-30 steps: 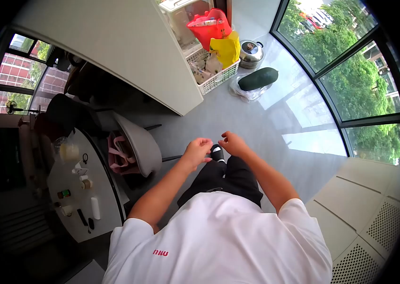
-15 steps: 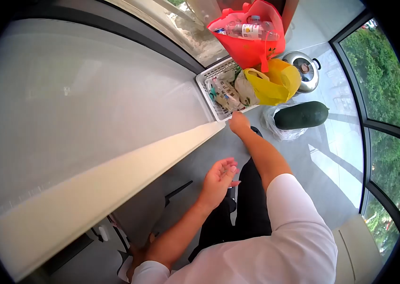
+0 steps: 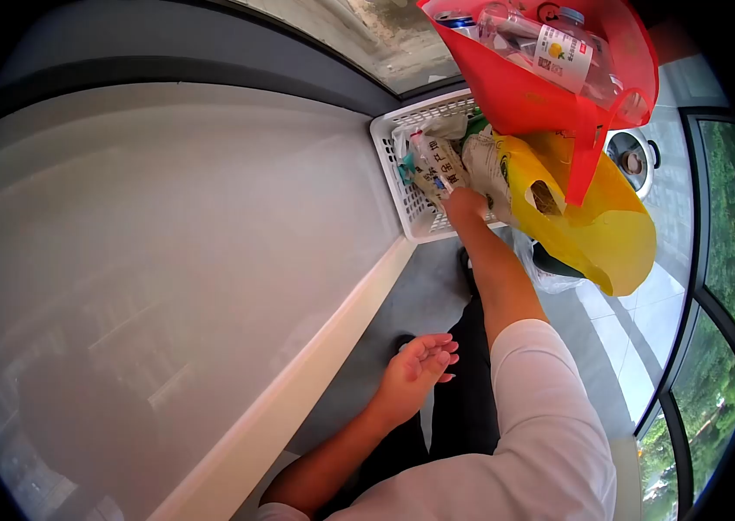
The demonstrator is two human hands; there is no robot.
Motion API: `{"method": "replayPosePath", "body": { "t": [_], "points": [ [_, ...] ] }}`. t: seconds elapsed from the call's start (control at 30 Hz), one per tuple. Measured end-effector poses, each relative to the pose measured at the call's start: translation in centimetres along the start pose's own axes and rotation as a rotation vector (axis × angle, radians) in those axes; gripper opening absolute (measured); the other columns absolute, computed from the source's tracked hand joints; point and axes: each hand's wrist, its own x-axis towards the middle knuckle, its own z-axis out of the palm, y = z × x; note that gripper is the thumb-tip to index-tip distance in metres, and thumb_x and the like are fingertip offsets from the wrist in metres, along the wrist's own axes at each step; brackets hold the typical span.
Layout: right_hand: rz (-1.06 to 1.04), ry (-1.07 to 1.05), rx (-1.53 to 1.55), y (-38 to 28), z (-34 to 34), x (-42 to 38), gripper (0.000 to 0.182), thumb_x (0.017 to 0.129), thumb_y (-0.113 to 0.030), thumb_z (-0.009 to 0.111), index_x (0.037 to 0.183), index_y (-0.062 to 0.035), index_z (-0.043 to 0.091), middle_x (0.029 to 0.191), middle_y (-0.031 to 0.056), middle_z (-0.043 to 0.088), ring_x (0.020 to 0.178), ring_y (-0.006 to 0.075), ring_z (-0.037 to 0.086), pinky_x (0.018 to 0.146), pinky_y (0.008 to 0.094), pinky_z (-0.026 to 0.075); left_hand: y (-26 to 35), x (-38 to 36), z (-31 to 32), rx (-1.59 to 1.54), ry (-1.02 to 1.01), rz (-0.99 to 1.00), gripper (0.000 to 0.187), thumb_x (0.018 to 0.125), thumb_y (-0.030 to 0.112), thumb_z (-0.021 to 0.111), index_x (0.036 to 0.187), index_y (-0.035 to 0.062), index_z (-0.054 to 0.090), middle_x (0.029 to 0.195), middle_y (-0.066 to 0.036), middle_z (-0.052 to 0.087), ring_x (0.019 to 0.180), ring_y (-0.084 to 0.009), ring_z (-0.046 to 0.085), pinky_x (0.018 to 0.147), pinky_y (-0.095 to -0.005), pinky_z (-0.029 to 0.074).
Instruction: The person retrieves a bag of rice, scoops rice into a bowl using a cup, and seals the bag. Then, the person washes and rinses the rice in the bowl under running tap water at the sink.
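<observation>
Black trousers [image 3: 465, 391] nearest; left hand [image 3: 418, 372] above them, empty, fingers loosely curled. Farther, right hand [image 3: 465, 207] reaches into the white basket [image 3: 390, 178], at the printed packet [image 3: 439, 165]; grip can't be told. Apparent step: reaching in; next move likely calls for room beside the yellow bag [image 3: 624, 239].

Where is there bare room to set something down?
Bare grey floor lies between the cream panel edge and black trousers; sunlit floor between the yellow handled bag and black-framed window. The white perforated plastic basket is crowded with printed plastic packaging at the right hand.
</observation>
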Motion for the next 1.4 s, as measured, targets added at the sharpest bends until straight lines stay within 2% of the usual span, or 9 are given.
{"method": "replayPosePath", "body": {
  "t": [0.2, 0.47, 0.73, 0.87, 0.97, 1.07, 1.23, 1.37, 1.4],
  "points": [
    [-0.201, 0.04, -0.081, -1.8, 0.4, 3.3, 0.024, 0.092, -0.021, 0.058, 0.103, -0.0073, 0.075, 0.105, 0.0154, 0.075, 0.096, 0.032, 0.073, 0.08, 0.044, 0.058, -0.2, -0.7, -1.6, 0.034, -0.023, 0.018, 0.038, 0.106, 0.022, 0.055, 0.139, 0.0027, 0.05, 0.131, -0.01, 0.06, 0.117, -0.0181, 0.059, 0.095, -0.0342, 0.051],
    [-0.356, 0.041, -0.161, -3.8, -10.5, -6.6, 0.025, 0.091, -0.018, 0.056, 0.098, -0.0048, 0.075, 0.1, 0.0171, 0.074, 0.092, 0.0341, 0.073, 0.079, 0.0446, 0.058, 0.0, -7.8, -0.1, 0.154, 0.004, 0.074, 0.039, 0.105, 0.021, 0.057, 0.139, 0.0033, 0.05, 0.13, -0.01, 0.061, 0.116, -0.0162, 0.06, 0.095, -0.0327, 0.05],
    [-0.531, 0.197, -0.064, -1.7, -22.8, -29.5, 0.025, 0.088, -0.021, 0.056, 0.082, -0.0039, 0.073, 0.084, 0.0206, 0.073, 0.079, 0.0376, 0.072, 0.072, 0.0488, 0.056, -1.0, -11.6, 2.0, 0.399, 0.126, 0.22, 0.038, 0.103, 0.025, 0.062, 0.131, 0.001, 0.056, 0.115, -0.008, 0.066, 0.103, -0.0145, 0.063, 0.082, -0.0312, 0.056],
    [-0.524, 0.141, -0.179, -1.1, -33.0, -52.9, 0.029, 0.089, -0.023, 0.055, 0.079, -0.0026, 0.073, 0.081, 0.0212, 0.071, 0.074, 0.0392, 0.071, 0.069, 0.0492, 0.055, 1.6, -27.8, 7.7, 0.343, 0.173, 0.161, 0.039, 0.104, 0.034, 0.058, 0.126, 0.0019, 0.06, 0.109, -0.006, 0.065, 0.095, -0.0145, 0.063, 0.076, -0.0306, 0.056],
    [-0.465, 0.079, -0.351, -3.2, -25.3, -60.0, 0.031, 0.09, -0.024, 0.053, 0.079, -0.0022, 0.073, 0.08, 0.021, 0.071, 0.075, 0.039, 0.07, 0.07, 0.0499, 0.055, -7.7, -29.8, 0.6, 0.235, 0.133, 0.186, 0.047, 0.104, 0.045, 0.054, 0.123, 0.0025, 0.061, 0.107, -0.007, 0.065, 0.093, -0.016, 0.063, 0.075, -0.0317, 0.056],
    [-0.557, 0.035, -0.446, -2.1, -27.4, -58.7, 0.036, 0.091, -0.027, 0.051, 0.079, -0.0007, 0.072, 0.08, 0.0233, 0.069, 0.076, 0.041, 0.069, 0.072, 0.051, 0.054, -7.0, -28.5, 0.4, 0.113, 0.152, 0.194, 0.054, 0.102, 0.052, 0.054, 0.119, 0.0013, 0.061, 0.104, -0.008, 0.063, 0.091, -0.0177, 0.063, 0.072, -0.0334, 0.057],
    [-0.92, -0.08, -0.725, -7.5, -18.8, -76.2, 0.036, 0.092, -0.024, 0.049, 0.076, 0.0021, 0.067, 0.083, 0.0254, 0.068, 0.081, 0.0399, 0.068, 0.074, 0.0504, 0.054, -19.5, -44.0, -6.9, -0.119, 0.203, 0.265, 0.06, 0.1, 0.058, 0.053, 0.113, -0.0003, 0.061, 0.098, -0.009, 0.061, 0.083, -0.0192, 0.063, 0.065, -0.0358, 0.058],
    [-0.797, -0.337, -0.738, -15.9, -10.7, -93.3, 0.033, 0.094, -0.026, 0.052, 0.076, -0.0025, 0.068, 0.078, 0.0203, 0.069, 0.079, 0.038, 0.069, 0.075, 0.0498, 0.055, -28.7, -57.5, -12.7, -0.275, 0.297, 0.268, 0.065, 0.098, 0.063, 0.051, 0.111, -0.0002, 0.061, 0.094, -0.009, 0.061, 0.078, -0.0189, 0.062, 0.061, -0.0364, 0.058],
    [-0.966, -0.293, -0.776, -16.8, -7.8, -96.1, 0.033, 0.094, -0.027, 0.052, 0.076, -0.0034, 0.068, 0.077, 0.0189, 0.069, 0.077, 0.0378, 0.069, 0.075, 0.0499, 0.054, -31.2, -60.5, -14.6, -0.273, 0.357, 0.301, 0.069, 0.097, 0.067, 0.049, 0.101, -0.0002, 0.063, 0.086, -0.008, 0.061, 0.072, -0.0181, 0.061, 0.059, -0.0365, 0.058]
  ]
}}
